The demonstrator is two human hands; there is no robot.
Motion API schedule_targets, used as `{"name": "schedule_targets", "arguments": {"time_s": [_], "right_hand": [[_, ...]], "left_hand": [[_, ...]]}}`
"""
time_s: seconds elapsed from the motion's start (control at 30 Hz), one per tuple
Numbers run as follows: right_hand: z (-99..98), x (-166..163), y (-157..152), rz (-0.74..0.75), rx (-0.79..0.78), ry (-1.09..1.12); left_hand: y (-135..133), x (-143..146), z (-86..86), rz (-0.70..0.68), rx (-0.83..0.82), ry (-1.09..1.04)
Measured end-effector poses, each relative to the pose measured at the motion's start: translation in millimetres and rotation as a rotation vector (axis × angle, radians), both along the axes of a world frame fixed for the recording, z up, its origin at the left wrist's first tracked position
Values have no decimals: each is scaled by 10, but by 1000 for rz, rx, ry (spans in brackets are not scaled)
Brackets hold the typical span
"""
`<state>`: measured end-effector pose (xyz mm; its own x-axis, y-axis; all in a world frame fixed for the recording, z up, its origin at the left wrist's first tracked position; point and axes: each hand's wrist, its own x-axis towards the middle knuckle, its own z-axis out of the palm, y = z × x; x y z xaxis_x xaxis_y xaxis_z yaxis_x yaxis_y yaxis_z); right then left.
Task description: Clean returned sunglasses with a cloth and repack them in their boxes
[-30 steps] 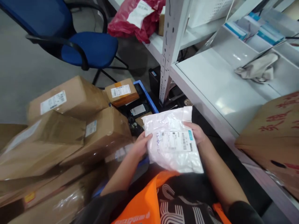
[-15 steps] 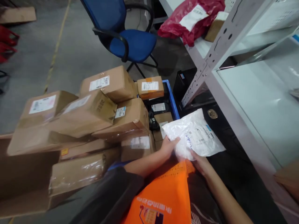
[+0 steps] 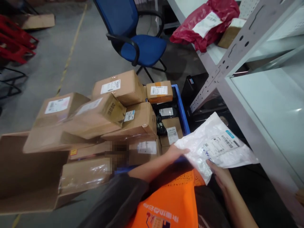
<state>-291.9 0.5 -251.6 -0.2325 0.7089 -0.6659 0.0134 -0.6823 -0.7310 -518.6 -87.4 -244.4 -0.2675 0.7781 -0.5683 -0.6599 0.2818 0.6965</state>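
Note:
A white plastic mailer bag (image 3: 217,145) with a printed shipping label is held low in front of me, tilted toward the right. My left hand (image 3: 175,151) grips its left corner, thumb on top. My right hand (image 3: 219,174) holds it from underneath at the near edge, fingers partly hidden by the bag. An orange bag (image 3: 169,202) lies on my lap just below both hands.
A pile of brown cardboard parcels (image 3: 111,117) fills the floor at left, some inside a blue crate (image 3: 183,115). A blue office chair (image 3: 137,41) stands behind. A white shelf rack (image 3: 261,104) runs along the right, with a red mailer bag (image 3: 204,22) on it.
The view swung left and down, away from the shelf toward the parcels. The white mailer bag turned and shifted right; my right hand went from its side to beneath it.

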Motion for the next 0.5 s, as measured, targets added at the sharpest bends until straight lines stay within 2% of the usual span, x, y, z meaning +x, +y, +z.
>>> {"name": "schedule_targets", "arguments": {"time_s": [0.13,0.23,0.37,0.5], "right_hand": [[9,-66,-106,-22,-26,43],[17,-144,-195,49,-53,103],[-37,-149,-158,118,18,-26],[-190,-51,26,197,197,-257]], "left_hand": [[21,55,-66,51,-8,58],[-7,45,-87,33,-23,103],[-211,-87,-130,-164,-77,168],[-582,-339,-149,-321,-233,346]]}}
